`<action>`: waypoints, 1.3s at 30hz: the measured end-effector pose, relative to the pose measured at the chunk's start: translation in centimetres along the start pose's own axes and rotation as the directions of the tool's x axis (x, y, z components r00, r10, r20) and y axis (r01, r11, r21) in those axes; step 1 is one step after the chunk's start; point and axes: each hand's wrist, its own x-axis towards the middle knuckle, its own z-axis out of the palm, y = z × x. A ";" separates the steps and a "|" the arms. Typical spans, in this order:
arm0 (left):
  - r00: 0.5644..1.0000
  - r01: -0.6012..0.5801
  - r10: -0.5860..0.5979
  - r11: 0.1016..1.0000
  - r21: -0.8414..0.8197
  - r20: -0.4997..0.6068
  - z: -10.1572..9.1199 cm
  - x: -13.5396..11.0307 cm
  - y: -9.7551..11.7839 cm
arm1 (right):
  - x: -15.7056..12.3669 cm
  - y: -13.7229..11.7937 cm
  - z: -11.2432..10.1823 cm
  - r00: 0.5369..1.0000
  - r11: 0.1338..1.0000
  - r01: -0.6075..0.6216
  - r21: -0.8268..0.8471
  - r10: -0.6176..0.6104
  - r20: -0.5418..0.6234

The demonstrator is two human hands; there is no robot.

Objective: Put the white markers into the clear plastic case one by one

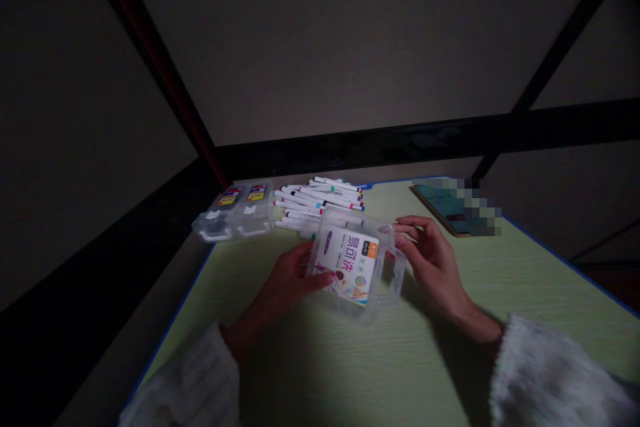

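Observation:
Over the middle of the table is a clear plastic marker case (345,263) with a handle on its right side and a printed label facing up. My left hand (293,273) grips its left edge, thumb on the label and the other fingers behind. At the upper right corner, near the handle, my right hand (425,253) has its thumb and fingers closed on the case's edge. Just behind the case lies a loose pile of white markers (320,197) with coloured ends. The case hides the pile's front part.
Two more clear cases (235,210) with colourful labels lie side by side left of the markers. A tablet-like device (445,207), partly blurred out, rests at the back right. The pale green table (320,373) has a blue edge and meets a wall behind.

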 end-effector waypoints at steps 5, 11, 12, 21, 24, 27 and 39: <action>0.995 0.066 -0.062 0.996 -0.057 0.076 1.1 -0.6 -0.4 | 0.2 -0.2 -0.1 0.996 0.995 -0.073 0.073 0.076 -0.047; 0.999 -0.030 0.021 0.976 -0.214 -0.040 1.6 -0.4 -0.9 | 0.0 0.2 0.1 0.981 0.974 -0.195 0.112 0.193 0.036; 0.997 -0.052 0.036 0.971 -0.232 -0.071 1.6 -0.3 -1.0 | -0.1 0.3 0.2 0.982 0.978 -0.189 0.093 0.185 0.044; 0.966 -0.188 0.120 0.934 -0.303 -0.229 1.1 0.4 -1.6 | -0.4 0.3 0.4 0.991 0.989 -0.095 -0.112 0.104 0.080; 0.933 -0.281 0.203 0.927 -0.249 -0.298 1.0 0.7 -1.6 | -0.7 0.1 0.6 0.979 0.989 -0.107 -0.106 0.123 0.165; 0.886 -0.366 0.301 0.921 -0.134 -0.352 1.1 0.8 -1.5 | -0.9 -0.3 0.9 0.956 0.989 -0.129 -0.067 0.142 0.258; 0.613 -0.496 0.790 0.374 0.784 0.011 0.3 -0.6 -2.7 | -1.2 -0.2 0.9 0.756 0.754 -0.567 0.333 0.316 0.573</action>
